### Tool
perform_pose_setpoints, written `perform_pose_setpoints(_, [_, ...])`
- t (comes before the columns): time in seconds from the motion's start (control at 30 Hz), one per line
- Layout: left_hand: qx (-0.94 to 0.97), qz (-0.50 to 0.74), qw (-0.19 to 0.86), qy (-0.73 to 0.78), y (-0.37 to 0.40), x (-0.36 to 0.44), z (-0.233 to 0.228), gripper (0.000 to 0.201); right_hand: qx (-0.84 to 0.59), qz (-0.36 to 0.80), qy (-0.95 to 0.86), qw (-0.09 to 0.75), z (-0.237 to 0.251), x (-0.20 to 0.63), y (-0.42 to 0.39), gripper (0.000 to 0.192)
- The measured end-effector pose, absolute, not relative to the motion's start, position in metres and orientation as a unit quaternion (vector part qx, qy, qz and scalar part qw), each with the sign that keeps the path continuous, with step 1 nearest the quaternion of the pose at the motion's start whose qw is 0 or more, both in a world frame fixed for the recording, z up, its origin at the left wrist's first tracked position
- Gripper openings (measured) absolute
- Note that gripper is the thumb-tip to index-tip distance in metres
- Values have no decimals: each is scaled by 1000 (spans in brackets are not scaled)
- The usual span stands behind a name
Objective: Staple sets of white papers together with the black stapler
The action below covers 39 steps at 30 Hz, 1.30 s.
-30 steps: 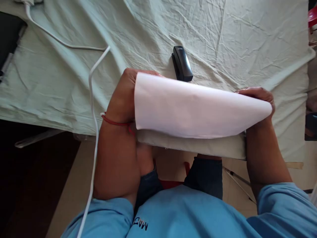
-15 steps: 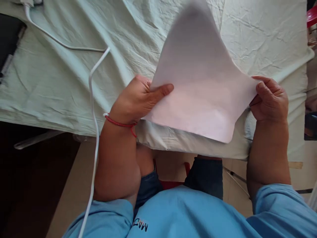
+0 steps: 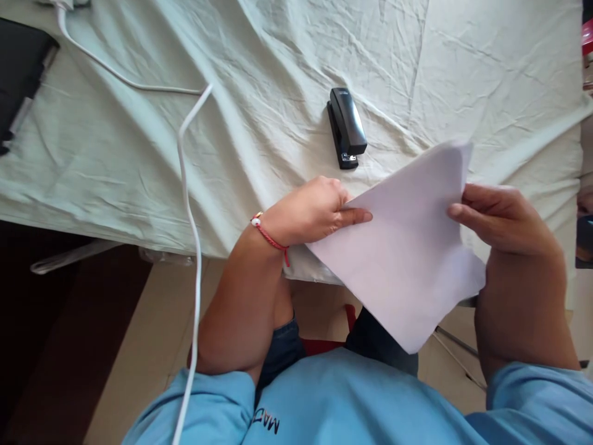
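Observation:
A white sheet of paper (image 3: 407, 247) is held tilted over the near edge of the table, one corner pointing down toward my lap. My left hand (image 3: 315, 210) pinches its left edge, thumb on top. My right hand (image 3: 500, 219) grips its right edge, fingers curled over the paper. A black stapler (image 3: 346, 127) lies on the cloth just beyond the paper, a short way past my left hand's fingers.
A wrinkled pale green cloth (image 3: 139, 154) covers the table. A white cable (image 3: 188, 185) runs across it and hangs off the near edge on the left. A dark device (image 3: 18, 68) sits at the far left. Something red (image 3: 587, 37) shows at the right edge.
The paper, raised and curved up a moment ago, has come down and turned to a diagonal. The stapler, hidden behind it half a second ago, shows again. Both hands kept hold.

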<state>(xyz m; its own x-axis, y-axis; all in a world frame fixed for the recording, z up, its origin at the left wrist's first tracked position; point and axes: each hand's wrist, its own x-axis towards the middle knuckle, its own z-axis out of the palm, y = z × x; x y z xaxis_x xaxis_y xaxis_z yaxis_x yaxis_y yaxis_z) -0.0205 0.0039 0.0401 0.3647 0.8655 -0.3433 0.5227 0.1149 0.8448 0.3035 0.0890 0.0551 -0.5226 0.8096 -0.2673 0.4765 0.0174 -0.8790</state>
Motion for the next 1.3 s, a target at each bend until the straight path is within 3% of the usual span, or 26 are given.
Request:
perform_pose_setpoints(0.17, [581,272,524,561,3,-31,32,24,-542,511,-609,273,35,300,90,19])
perform_pose_setpoints(0.3, [529,321,509,598,5,-39,27,18,-554,487,-563,372,23,305,99,18])
perform_pose_setpoints(0.43, [509,339,507,607,5,-38,23,17,-535,482,-562,408,11,303,98,19])
perform_pose_setpoints(0.57, [494,355,501,616,5,-37,19,19,-522,455,-596,407,0,304,93,19])
perform_pose_setpoints(0.77, [448,394,545,589,5,-31,18,16,-516,404,-650,385,-6,302,90,43])
perform_pose_setpoints(1.07, [436,434,504,607,6,-21,15,18,-524,372,-666,378,-5,296,88,49])
perform_pose_setpoints(1.3, [447,416,530,588,6,-21,17,17,-498,374,-680,386,-1,298,94,59])
